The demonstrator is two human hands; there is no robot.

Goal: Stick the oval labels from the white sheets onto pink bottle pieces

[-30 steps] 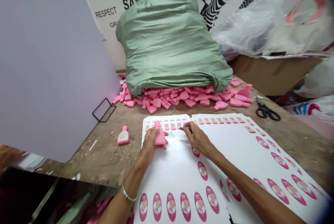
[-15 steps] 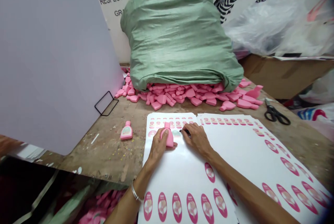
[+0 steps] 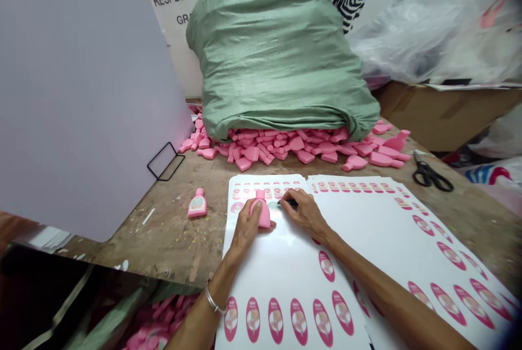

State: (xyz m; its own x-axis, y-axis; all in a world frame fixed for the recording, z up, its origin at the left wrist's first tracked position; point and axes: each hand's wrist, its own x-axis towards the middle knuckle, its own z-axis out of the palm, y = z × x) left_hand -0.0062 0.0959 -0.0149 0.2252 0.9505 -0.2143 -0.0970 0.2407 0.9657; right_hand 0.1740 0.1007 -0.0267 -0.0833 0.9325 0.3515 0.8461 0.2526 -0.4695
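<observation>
My left hand (image 3: pixel 244 227) is closed round a small pink plastic bottle (image 3: pixel 263 215), its neck pointing away from me, over a sheet of stickers (image 3: pixel 281 268). Just right of the bottle, my right hand (image 3: pixel 308 214) pinches a small dark pointed tool (image 3: pixel 292 203); most of it hides behind the fingers. The tool's tip touches or nearly touches a pale green sticker (image 3: pixel 273 205) on the sheet. Rows of pink stickers run along the sheet's top and bottom. A labelled pink bottle (image 3: pixel 198 204) lies on the table to the left.
A second sticker sheet (image 3: pixel 359 225) lies to the right, with black scissors (image 3: pixel 432 177) beyond it. Several pink bottles (image 3: pixel 302 146) are heaped under a green sack (image 3: pixel 281 51) at the back. A large white panel (image 3: pixel 81 83) and a black wire frame (image 3: pixel 165 162) stand left.
The tool's tip in my right hand has shifted slightly left, toward the pale green sticker. My left hand keeps the pink bottle in nearly the same place.
</observation>
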